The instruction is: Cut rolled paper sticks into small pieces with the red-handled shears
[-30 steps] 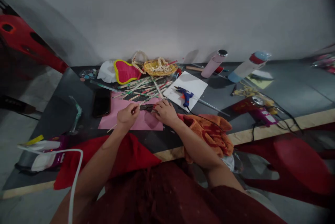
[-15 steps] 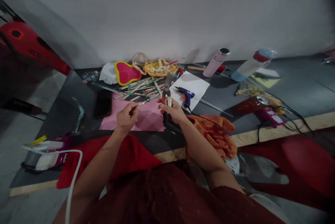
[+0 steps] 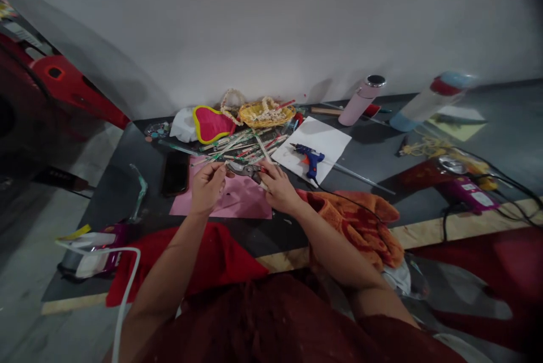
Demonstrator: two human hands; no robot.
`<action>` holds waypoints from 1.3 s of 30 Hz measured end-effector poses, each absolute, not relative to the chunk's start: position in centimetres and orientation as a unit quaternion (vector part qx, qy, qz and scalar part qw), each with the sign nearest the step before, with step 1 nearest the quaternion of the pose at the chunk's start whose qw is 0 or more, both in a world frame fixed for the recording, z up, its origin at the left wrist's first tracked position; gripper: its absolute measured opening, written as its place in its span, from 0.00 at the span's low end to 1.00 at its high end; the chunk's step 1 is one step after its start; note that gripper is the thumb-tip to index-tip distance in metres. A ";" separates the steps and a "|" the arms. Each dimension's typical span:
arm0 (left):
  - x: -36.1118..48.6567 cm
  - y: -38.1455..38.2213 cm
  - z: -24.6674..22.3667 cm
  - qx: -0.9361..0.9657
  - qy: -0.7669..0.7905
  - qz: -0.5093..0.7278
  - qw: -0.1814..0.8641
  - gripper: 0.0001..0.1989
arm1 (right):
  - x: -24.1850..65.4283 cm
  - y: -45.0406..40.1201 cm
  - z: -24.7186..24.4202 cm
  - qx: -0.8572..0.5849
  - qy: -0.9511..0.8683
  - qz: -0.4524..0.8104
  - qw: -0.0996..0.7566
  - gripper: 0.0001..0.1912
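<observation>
My right hand [image 3: 280, 189] is wrapped round the handles of a pair of pruning shears [image 3: 243, 169], whose metal jaws point left. The fingertips of my left hand [image 3: 207, 188] are pinched together on a thin stick, mostly hidden by the fingers. Its end meets the shears' jaws. Both hands are over a pink sheet of paper [image 3: 244, 199] on the dark table. Just behind them lies a pile of thin sticks [image 3: 231, 147], some with green or red marks.
A blue glue gun [image 3: 313, 160] rests on white paper [image 3: 328, 135]. Behind stand a yellow basket [image 3: 265, 121], a pink bottle [image 3: 360, 102] and a larger clear bottle [image 3: 419, 106]. A phone [image 3: 175, 173] lies left, an orange cloth [image 3: 356, 221] right, a red cloth [image 3: 199, 261] in front.
The shears have swung from pointing upward to pointing left, and their jaws have come to the stick at my left fingertips. My view has shifted slightly left.
</observation>
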State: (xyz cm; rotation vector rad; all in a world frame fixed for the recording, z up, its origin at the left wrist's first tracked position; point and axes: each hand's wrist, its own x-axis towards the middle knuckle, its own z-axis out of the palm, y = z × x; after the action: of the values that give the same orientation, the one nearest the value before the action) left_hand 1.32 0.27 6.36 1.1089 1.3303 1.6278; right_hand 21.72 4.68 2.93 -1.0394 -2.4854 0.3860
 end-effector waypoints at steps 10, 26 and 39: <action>1.5 -0.7 7.3 0.528 0.593 0.530 0.298 0.11 | 21.7 4.3 3.9 -0.376 -0.901 0.129 0.172 0.27; 1.2 -1.5 7.4 0.599 0.590 0.466 0.275 0.10 | 21.6 4.7 2.6 -0.362 -0.872 0.201 0.262 0.34; 1.4 -2.0 7.3 0.588 0.596 0.468 0.281 0.10 | 21.0 4.0 4.0 -0.445 -0.873 0.121 0.159 0.25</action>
State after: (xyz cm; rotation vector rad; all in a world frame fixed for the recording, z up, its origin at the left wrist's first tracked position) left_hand 1.43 -1.96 7.30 1.5763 1.5971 1.2551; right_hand 20.97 4.03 4.02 -1.2711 -2.4951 0.3461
